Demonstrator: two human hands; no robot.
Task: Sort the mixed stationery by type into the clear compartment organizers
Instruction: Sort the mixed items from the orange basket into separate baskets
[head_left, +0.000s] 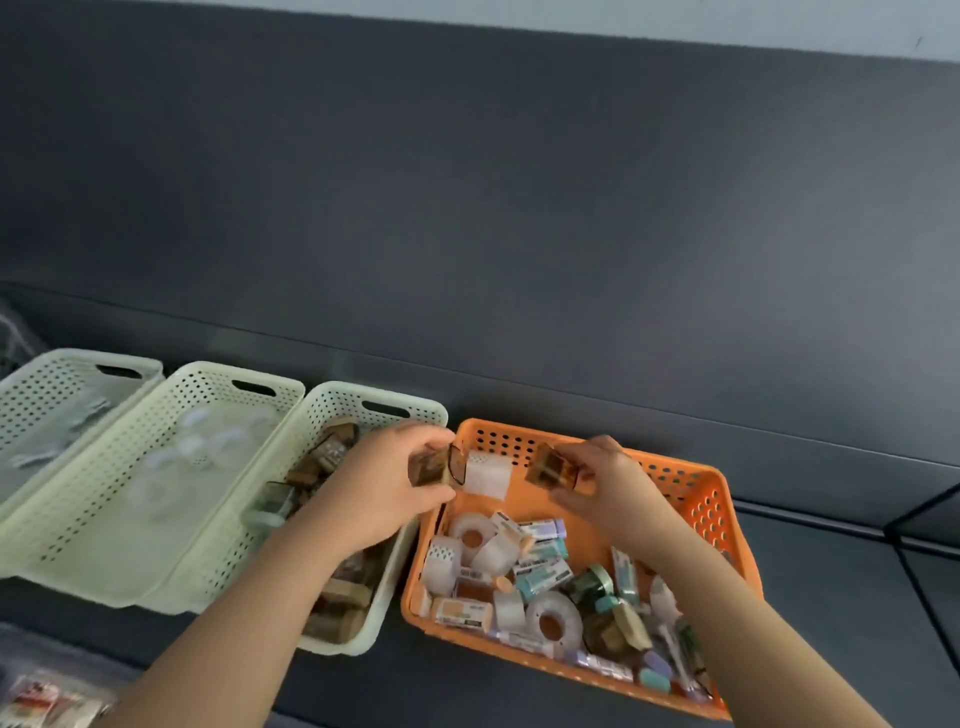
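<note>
Head view: left hand (384, 483), fingers curled, pinches a brown translucent box (430, 469) over the adjoining rims of cream basket (337, 402) and orange basket (696, 499). Right hand (613, 493) pinches a second brown box (549, 467) above the orange basket's mixed stationery (540, 571).

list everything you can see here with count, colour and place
orange perforated plastic basket: one, orange, right of centre
mixed stationery: many pieces, white, teal, lilac, brown, inside the orange basket
pale green perforated plastic baskets: three, pale green, in a row left of the orange one
brown pieces: many, in the pale basket beside the orange one
white round pieces: several, blurred, middle pale basket
red and white packets: count unclear, bottom left corner
left hand: one, grips a brown translucent box at the orange basket's left rim
right hand: one, grips a brown translucent box above the orange basket
</note>
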